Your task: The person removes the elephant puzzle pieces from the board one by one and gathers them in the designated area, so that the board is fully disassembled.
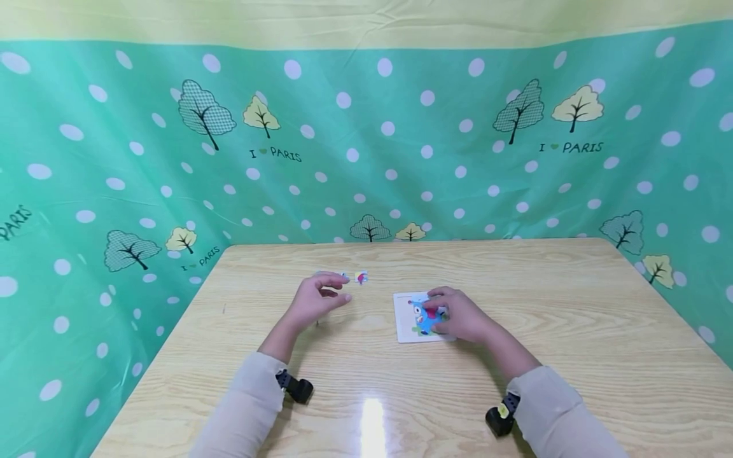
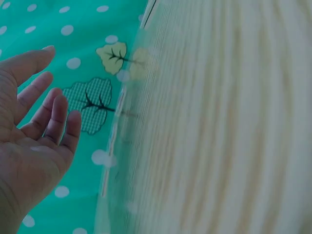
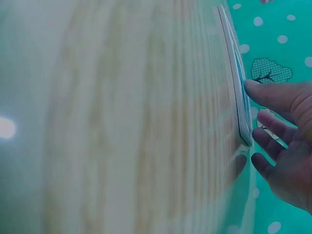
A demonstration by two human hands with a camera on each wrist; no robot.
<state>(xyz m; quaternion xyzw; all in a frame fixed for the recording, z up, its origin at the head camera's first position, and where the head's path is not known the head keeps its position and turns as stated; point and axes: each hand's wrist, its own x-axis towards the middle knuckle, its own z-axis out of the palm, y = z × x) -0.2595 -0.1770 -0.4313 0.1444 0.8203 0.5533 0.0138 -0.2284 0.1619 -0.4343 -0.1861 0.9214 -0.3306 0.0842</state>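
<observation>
A square white puzzle board [image 1: 404, 326] with a blue cartoon animal picture [image 1: 422, 317] lies flat on the table. Over its right part is my right hand [image 1: 460, 317], thumb and fingers spread across the picture. The right wrist view shows the thumb [image 3: 273, 95] at the board's surface, the other fingers loosely bent beside the board's edge [image 3: 236, 92]. To the left, my left hand [image 1: 318, 299] hovers above the table with relaxed fingers and nothing between them. Just beyond it lie small picture pieces, one [image 1: 361, 277] in plain sight and others partly hidden behind the fingers.
The light wood table [image 1: 572, 305] reaches back to a green dotted curtain [image 1: 389, 159] printed with trees. Each wrist carries a small black camera, the left one [image 1: 299, 389] and the right one [image 1: 501, 420] both low over the table.
</observation>
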